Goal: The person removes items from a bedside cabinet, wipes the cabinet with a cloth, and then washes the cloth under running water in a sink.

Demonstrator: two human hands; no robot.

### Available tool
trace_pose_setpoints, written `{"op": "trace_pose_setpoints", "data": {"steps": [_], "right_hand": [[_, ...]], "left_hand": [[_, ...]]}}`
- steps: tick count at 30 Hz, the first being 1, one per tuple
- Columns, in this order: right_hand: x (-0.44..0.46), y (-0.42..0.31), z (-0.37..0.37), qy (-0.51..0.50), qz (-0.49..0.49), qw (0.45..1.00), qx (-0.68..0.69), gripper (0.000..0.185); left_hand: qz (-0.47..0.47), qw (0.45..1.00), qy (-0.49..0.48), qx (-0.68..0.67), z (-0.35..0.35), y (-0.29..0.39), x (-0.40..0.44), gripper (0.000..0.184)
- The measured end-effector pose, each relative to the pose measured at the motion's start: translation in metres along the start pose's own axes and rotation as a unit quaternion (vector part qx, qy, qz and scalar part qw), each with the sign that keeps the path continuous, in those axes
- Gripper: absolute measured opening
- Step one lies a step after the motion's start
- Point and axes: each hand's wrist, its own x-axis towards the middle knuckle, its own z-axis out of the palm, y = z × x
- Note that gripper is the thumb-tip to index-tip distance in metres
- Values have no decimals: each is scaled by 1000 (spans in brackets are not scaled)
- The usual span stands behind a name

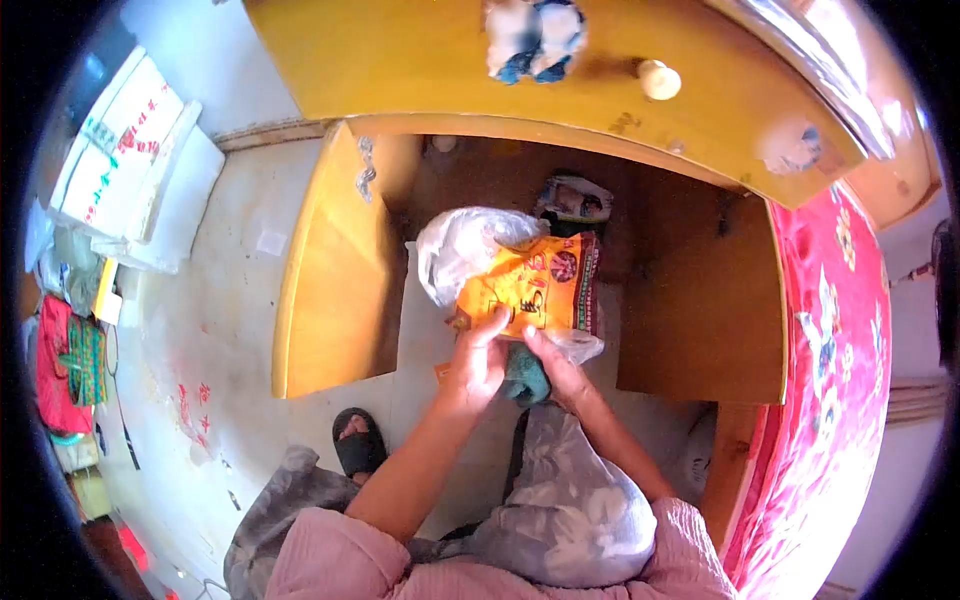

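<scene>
Between my two hands is an orange printed plastic packet [540, 282] with dark lettering and a patterned maroon strip along its right side. My left hand [478, 362] grips its lower left edge, thumb on top. On the lower right, my right hand [557, 368] pinches it the same way; the fingers underneath are hidden. Behind the packet, a crumpled whitish plastic bag [460, 245] bulges out at the upper left. A dark green bundle [525, 375] shows between my wrists; what it is I cannot tell.
An open yellow cabinet door [335, 290] stands left and another door [700, 300] right. Inside the cabinet lies a printed packet [575, 198]. Above is a drawer front [450, 70] with a white knob [659, 79]. A red floral cloth [830, 350] hangs at right; white foam boxes [150, 190] stand left.
</scene>
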Motion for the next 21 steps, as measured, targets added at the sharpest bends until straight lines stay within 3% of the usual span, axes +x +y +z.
{"op": "trace_pose_setpoints", "data": {"steps": [3,5,6,9,11,13,15,16,17,21], "right_hand": [[-1,-4,5,38,-34,999,6,41],[-11,-16,1,64,-17,997,42,41],[-16,-22,1,68,21,994,87,42],[-30,-41,-9,70,10,995,69,46],[-35,-39,-28,69,16,996,50,50],[-36,-41,-40,-4,-23,1000,-1,53],[-44,-46,-31,-29,-35,999,-5,54],[-45,-46,-27,-48,-51,997,-12,50],[-47,-48,-23,-67,-68,995,-19,46],[-49,-49,-12,-93,-46,995,-5,49]], "left_hand": [[51,995,18,90,8,-2,-16,47],[29,983,66,170,-8,-1,-23,36],[-22,923,201,327,-15,9,-33,24],[82,770,244,583,-6,15,-61,23],[269,683,146,664,-9,12,-64,17],[477,580,28,659,25,23,-62,15],[491,476,34,729,34,40,-54,28],[432,519,38,737,20,45,-48,37],[296,652,41,697,17,52,-48,42],[126,779,45,612,16,68,-54,50]]}}
